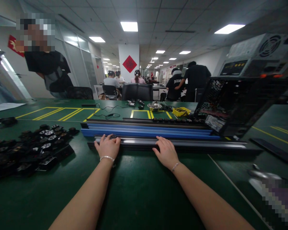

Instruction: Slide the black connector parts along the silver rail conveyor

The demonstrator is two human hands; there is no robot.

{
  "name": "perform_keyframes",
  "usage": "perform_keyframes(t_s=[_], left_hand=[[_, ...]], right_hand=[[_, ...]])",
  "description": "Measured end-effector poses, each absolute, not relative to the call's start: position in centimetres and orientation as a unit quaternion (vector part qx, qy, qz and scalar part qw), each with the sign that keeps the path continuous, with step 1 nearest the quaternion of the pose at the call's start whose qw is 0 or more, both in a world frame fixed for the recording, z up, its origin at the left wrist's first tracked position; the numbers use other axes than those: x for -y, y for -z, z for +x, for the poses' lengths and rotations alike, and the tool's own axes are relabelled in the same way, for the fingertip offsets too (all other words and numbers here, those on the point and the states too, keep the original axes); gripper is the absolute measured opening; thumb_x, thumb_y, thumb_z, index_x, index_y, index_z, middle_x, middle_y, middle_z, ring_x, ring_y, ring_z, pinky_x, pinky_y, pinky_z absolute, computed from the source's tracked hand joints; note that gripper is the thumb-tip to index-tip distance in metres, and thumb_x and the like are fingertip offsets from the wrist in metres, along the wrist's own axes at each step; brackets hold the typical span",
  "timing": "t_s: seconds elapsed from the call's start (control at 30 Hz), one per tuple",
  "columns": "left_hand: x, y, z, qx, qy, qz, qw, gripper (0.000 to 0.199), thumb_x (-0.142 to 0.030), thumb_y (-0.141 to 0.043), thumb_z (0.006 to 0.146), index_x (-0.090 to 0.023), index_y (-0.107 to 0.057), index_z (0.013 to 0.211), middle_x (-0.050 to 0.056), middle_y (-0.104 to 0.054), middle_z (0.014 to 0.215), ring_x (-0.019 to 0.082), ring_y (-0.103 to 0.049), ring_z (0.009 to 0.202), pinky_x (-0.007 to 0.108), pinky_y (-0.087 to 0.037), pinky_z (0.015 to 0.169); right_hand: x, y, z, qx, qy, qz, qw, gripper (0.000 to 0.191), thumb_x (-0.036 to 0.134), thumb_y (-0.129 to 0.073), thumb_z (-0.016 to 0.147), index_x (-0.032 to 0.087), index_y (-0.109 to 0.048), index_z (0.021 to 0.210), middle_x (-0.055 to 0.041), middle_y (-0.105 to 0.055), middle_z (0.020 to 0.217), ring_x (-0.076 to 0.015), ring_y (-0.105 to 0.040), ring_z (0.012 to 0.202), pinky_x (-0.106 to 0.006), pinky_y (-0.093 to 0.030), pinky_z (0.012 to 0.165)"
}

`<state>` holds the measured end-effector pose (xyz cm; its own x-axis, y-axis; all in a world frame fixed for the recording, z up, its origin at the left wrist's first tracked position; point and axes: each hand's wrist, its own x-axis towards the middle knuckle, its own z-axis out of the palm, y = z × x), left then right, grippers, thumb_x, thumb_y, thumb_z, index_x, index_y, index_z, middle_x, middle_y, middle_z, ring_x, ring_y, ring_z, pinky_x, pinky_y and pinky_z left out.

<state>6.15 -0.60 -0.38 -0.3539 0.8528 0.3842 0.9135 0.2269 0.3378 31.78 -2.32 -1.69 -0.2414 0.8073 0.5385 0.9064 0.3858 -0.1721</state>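
My left hand [108, 147] lies over the left part of a long silver-and-black rail [201, 144]. A small round black part [113, 136] sits between its thumb and index finger, which are closed on it. Further along, my right hand [167, 152] touches the same rail with fingers stretched over the top and thumb apart on the near side; nothing shows in it. Just behind lies a long blue rail [144, 132], parallel to the first. To the left is a heap of black parts [38, 147], some with white faces.
An open computer case [235, 105] with a power supply [256, 56] on top stands at the right. Behind the rails are a yellow basket [181, 111], a metal bowl [154, 106] and cables. A black bar [276, 150] lies right. A person [48, 64] stands across the green table [134, 191].
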Motion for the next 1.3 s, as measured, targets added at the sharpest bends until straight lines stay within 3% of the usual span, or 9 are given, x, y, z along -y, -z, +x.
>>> perform_keyframes(t_s=[1.3], left_hand=[[-0.2, 1.0, 3.7, 0.791, 0.332, -0.509, 0.075, 0.035, -0.034, -0.035, 0.083, -0.032, -0.07, 0.08, 0.0, -0.06, 0.115, 0.025, -0.037, 0.123, 0.057, -0.016, 0.103]], right_hand=[[2.2, 1.9, 32.0, 0.785, 0.098, -0.534, 0.299, 0.014, 0.024, -0.051, 0.074, 0.02, -0.056, 0.087, -0.0078, -0.052, 0.122, -0.0231, -0.045, 0.112, -0.04, -0.034, 0.094]])
